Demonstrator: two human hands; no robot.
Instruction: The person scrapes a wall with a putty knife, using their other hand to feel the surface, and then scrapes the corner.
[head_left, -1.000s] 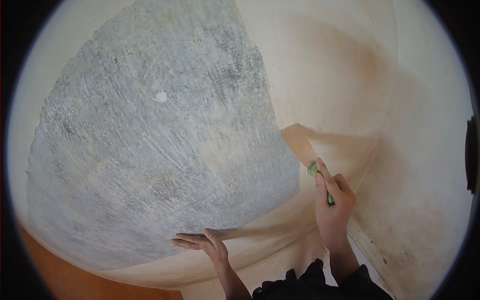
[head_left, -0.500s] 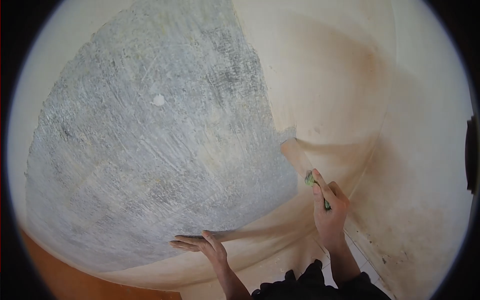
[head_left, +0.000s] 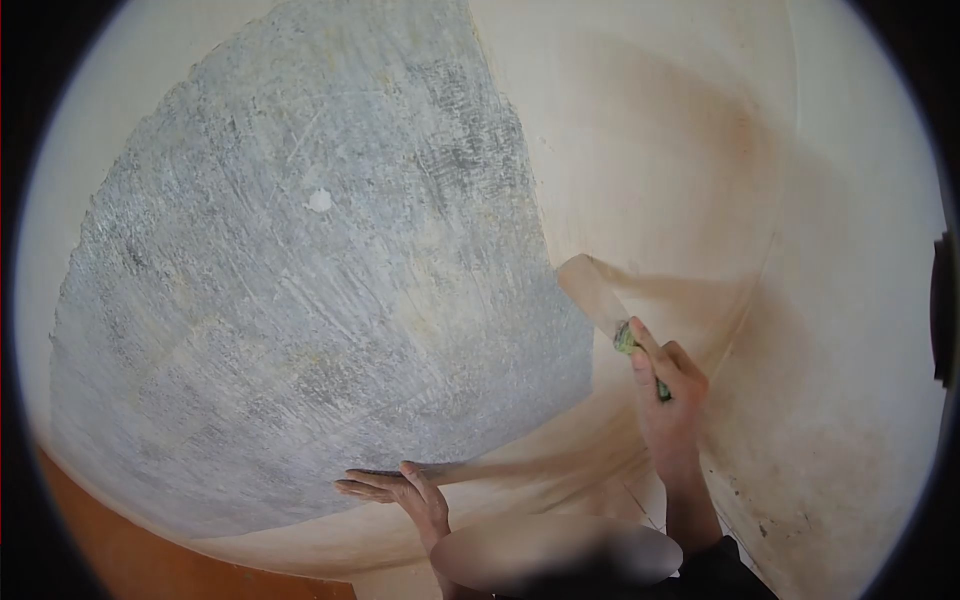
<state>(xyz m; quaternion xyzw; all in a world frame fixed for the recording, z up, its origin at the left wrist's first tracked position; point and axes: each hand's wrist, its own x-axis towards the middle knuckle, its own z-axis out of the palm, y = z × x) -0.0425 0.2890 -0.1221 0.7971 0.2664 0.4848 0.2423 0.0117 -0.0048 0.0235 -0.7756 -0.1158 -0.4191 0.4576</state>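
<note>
My right hand (head_left: 672, 385) is wrapped around the green handle of a putty knife (head_left: 594, 298). The wide blade lies against the wall (head_left: 650, 190), its tip at the right border of the grey rough patch (head_left: 300, 300), where bare grey meets cream coating. My left hand (head_left: 405, 493) rests with fingers stretched out on the patch's lower edge, holding nothing. Part of the left forearm is hidden by a blurred oval.
A small white spot (head_left: 319, 200) marks the grey patch. To the right, the wall turns at a corner (head_left: 765, 270). An orange-brown surface (head_left: 150, 545) lies at lower left. A dark object (head_left: 943, 310) shows at the far right edge.
My right hand and the putty knife have moved up slightly. The blade now covers the small grey notch that showed above it. My left hand has stayed nearly in place.
</note>
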